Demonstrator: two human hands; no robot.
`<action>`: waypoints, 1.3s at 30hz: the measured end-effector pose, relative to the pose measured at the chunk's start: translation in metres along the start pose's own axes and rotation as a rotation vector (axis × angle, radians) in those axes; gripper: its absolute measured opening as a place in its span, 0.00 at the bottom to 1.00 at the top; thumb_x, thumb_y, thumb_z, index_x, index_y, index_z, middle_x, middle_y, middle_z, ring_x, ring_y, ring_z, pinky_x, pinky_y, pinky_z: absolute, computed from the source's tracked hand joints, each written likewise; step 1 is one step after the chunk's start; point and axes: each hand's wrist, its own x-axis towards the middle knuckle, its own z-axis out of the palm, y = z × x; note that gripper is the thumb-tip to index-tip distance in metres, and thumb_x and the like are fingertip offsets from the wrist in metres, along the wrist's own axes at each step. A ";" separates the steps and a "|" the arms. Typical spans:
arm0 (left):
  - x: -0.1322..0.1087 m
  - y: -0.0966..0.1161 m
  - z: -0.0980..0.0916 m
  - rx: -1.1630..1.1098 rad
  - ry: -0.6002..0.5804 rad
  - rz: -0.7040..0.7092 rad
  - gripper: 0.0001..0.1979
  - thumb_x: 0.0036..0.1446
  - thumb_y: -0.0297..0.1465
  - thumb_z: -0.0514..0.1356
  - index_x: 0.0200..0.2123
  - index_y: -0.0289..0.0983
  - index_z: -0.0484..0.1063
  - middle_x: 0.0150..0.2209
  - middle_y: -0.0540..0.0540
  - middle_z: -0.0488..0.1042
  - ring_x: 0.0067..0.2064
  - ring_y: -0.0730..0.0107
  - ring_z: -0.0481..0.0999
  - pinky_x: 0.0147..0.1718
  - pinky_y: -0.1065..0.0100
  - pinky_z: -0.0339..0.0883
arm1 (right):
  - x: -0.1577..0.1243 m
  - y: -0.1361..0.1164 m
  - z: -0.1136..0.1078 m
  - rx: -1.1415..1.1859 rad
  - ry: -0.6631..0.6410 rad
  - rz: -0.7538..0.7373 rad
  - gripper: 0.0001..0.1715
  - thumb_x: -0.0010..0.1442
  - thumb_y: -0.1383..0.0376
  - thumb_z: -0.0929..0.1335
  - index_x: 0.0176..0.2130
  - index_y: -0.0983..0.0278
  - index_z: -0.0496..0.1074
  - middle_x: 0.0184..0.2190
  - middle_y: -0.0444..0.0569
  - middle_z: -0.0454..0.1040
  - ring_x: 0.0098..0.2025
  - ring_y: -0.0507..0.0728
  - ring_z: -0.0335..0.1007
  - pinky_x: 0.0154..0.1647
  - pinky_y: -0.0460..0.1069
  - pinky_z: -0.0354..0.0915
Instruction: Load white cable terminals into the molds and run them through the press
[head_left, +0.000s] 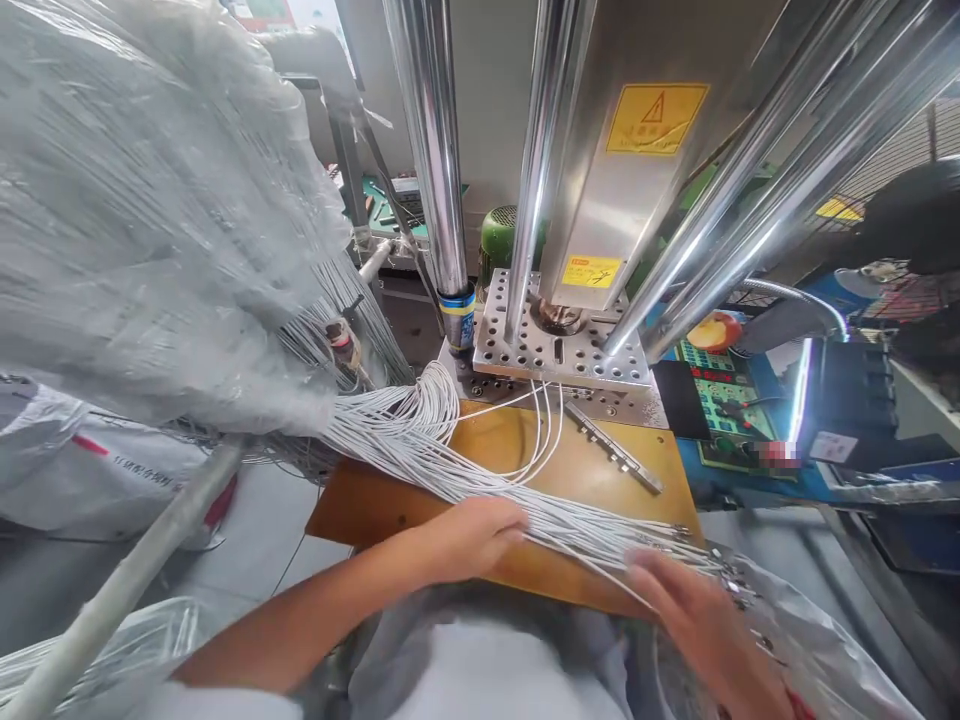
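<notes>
A thick bundle of thin white cables (480,475) lies across the brown board (600,470) in front of me. My left hand (480,535) is closed at the near edge of the bundle, its fingers curled together on the cables. My right hand (690,610) is at the right end, beside the metal-tipped cable ends (731,575); motion blurs its fingers, so its grip is unclear. One cable runs apart from the others, from my left hand towards the right. Several cables loop up to the perforated metal plate (517,345).
Shiny steel columns (532,170) rise from the plate. A slotted metal bar (615,448) lies on the board. Plastic-wrapped cables (150,200) hang at left beside a pale pipe (142,570). At right are a green control panel (716,395), an apple (714,330) and a lit lamp (801,390).
</notes>
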 end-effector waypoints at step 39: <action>0.005 -0.005 -0.009 -0.241 -0.339 -0.118 0.08 0.54 0.36 0.48 0.31 0.37 0.60 0.27 0.49 0.67 0.26 0.73 0.65 0.28 0.70 0.58 | 0.086 -0.057 -0.023 -0.761 -0.016 -0.121 0.11 0.54 0.67 0.58 0.28 0.62 0.67 0.24 0.47 0.71 0.25 0.53 0.65 0.22 0.46 0.45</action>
